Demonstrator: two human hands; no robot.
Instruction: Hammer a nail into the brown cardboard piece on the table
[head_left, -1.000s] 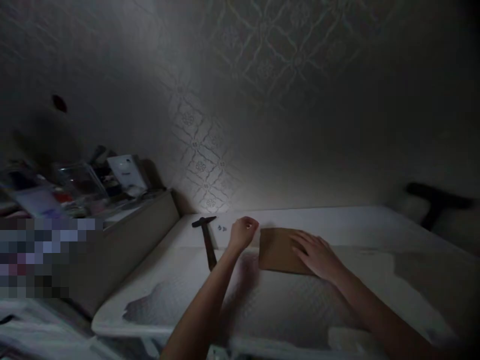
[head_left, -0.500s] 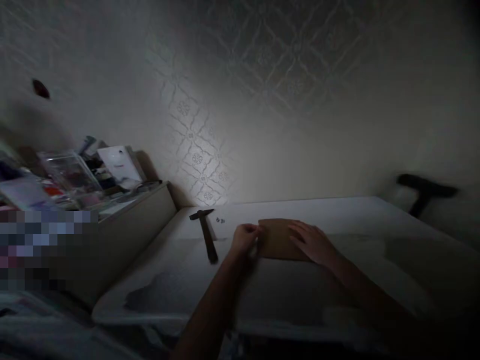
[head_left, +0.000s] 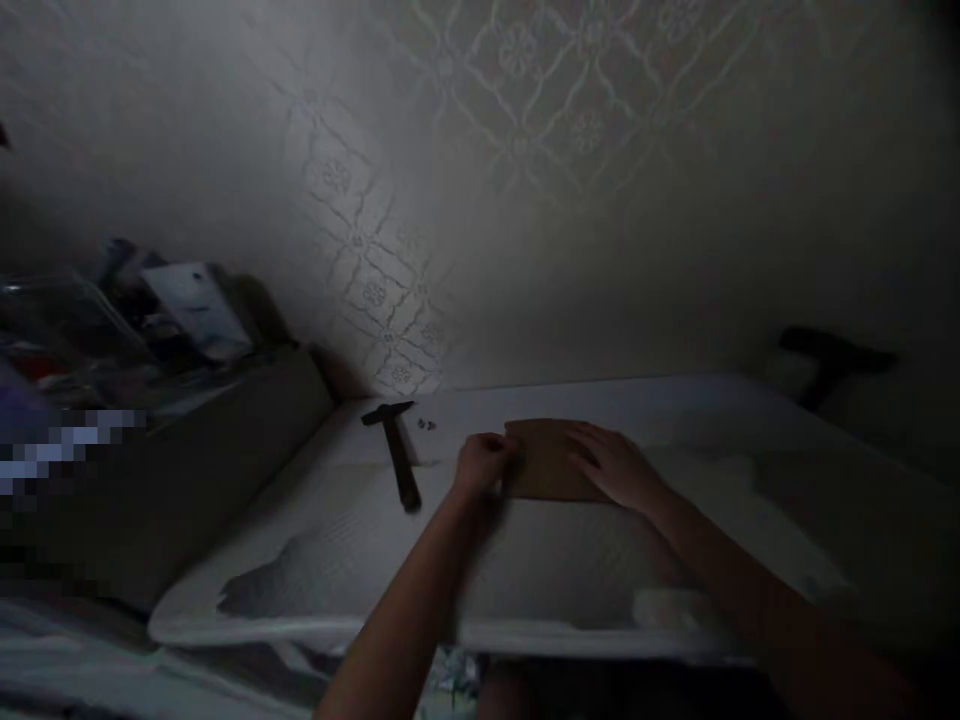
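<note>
A flat brown piece, roughly rectangular, lies on the white table. At its left edge is my left hand, closed, with fingers pinched together; anything between the fingertips is too small to make out. My right hand rests on the right part of the brown piece, its fingers spread and flat. To the left of my hands a hammer with a dark head and brown handle lies on the table. Beside the hammer's head sit small metal bits.
On the left, a cabinet carries a white box, a clear plastic case and clutter. A patterned wall stands behind the table. A dark, blurred T-shaped object shows at the right.
The view has shifted, so the table, hammer and cabinet appear slightly further left and higher. My hands remain at the brown piece in nearly the same pose.
</note>
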